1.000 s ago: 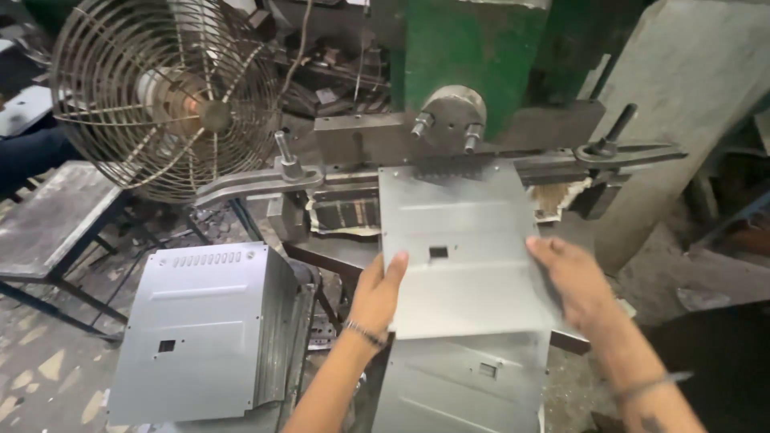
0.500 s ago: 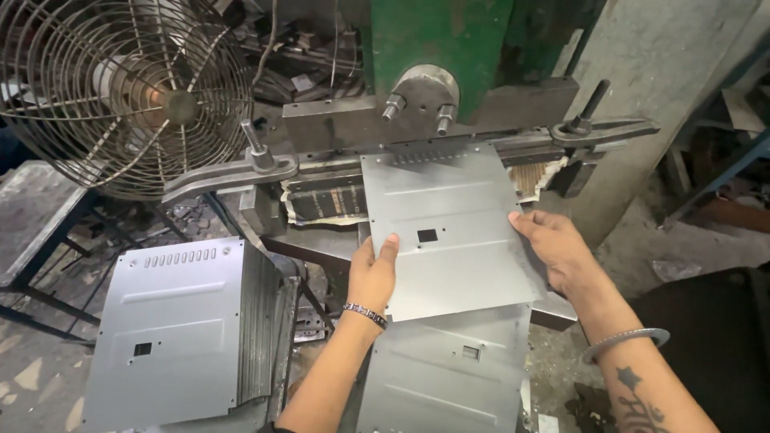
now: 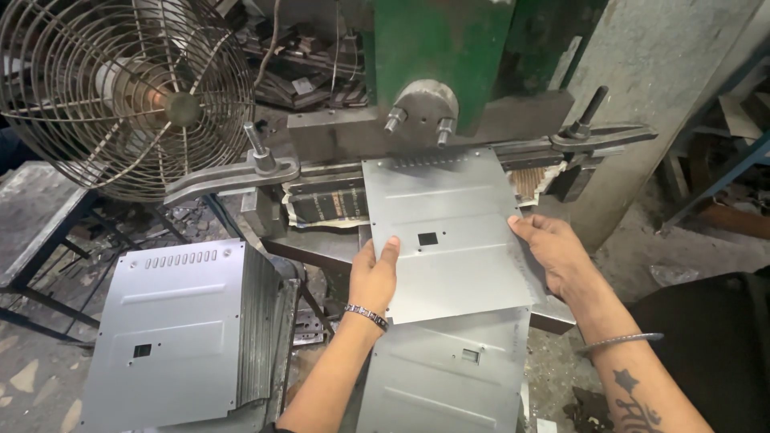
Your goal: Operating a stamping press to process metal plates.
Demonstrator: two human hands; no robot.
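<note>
Nearest, a stack of blank sheets (image 3: pixel 445 377) lies below the metal panel (image 3: pixel 445 232). The left hand (image 3: pixel 373 277) and right hand (image 3: pixel 553 252) grip the panel's edges, feeding it into the green press (image 3: pixel 437 56); next, squaring its far edge looks necessary.

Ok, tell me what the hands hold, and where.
Both hold one metal sheet: left hand on its left edge, right hand on its right edge.

- The press bed (image 3: pixel 337 248) ahead of both hands carries the metal sheet (image 3: pixel 445 232) held flat on it.
- Left of the left hand (image 3: pixel 373 277), a stack of sheets (image 3: pixel 172 329) rests on a stand.
- Under the wrists lies another sheet (image 3: pixel 445 377).
</note>
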